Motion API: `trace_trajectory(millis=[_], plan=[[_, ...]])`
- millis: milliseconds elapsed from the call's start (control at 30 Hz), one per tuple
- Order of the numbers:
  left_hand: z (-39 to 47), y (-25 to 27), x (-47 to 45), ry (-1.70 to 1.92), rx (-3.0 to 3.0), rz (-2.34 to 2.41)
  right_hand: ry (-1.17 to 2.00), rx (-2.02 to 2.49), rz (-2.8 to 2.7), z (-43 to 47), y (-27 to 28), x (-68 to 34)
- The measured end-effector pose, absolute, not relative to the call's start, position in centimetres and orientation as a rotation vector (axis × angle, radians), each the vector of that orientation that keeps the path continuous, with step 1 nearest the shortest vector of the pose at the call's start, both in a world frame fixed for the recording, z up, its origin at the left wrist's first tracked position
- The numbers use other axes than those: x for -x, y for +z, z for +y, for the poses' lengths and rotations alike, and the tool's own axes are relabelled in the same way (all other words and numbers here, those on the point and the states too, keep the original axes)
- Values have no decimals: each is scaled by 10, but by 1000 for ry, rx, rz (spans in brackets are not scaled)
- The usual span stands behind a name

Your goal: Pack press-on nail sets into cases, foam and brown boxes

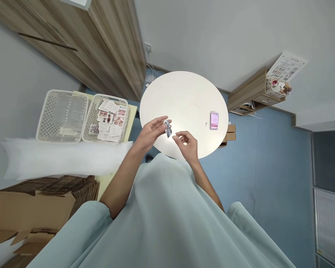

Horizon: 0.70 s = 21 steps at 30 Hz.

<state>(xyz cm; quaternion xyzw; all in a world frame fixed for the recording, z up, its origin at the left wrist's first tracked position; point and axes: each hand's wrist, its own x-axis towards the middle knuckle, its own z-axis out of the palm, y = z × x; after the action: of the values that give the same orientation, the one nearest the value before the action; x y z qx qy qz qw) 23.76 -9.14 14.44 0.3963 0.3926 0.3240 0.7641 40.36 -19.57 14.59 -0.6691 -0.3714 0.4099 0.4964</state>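
Note:
My left hand (151, 133) holds a small shiny silver-blue object (168, 129) between thumb and fingers, above the near part of a round white table (184, 89). Its exact kind cannot be made out at this size. Just right of it is my right hand (188, 145), thumb and forefinger brought together in a pinch. Whatever those fingertips hold, if anything, is too small to see. A pixelated pink rectangle (214, 121) lies on the table's right side, and a small dark bit (206, 124) is beside it.
Left of the table are a white basket (85, 131) of printed cards and packets and another basket (41, 123) with clear plastic pieces. White sheeting (64, 158) and folded cardboard (28, 212) lie nearer me. A wooden cabinet (108, 41) stands behind; cardboard boxes (231, 132) sit right.

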Motion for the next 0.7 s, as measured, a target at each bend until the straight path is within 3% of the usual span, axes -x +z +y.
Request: trace_trajectory(millis=[367,567,700], plan=[[-98,149,-228,808,-1055,1042,731,1794,-1118,-193,149,-381],[-88,150,-211,851,-1065,1153,1173,1669,-802,-184,156,-389],[-82,152,-203,806,-1058,1141,1241,1586,-722,-178,158,-388]])
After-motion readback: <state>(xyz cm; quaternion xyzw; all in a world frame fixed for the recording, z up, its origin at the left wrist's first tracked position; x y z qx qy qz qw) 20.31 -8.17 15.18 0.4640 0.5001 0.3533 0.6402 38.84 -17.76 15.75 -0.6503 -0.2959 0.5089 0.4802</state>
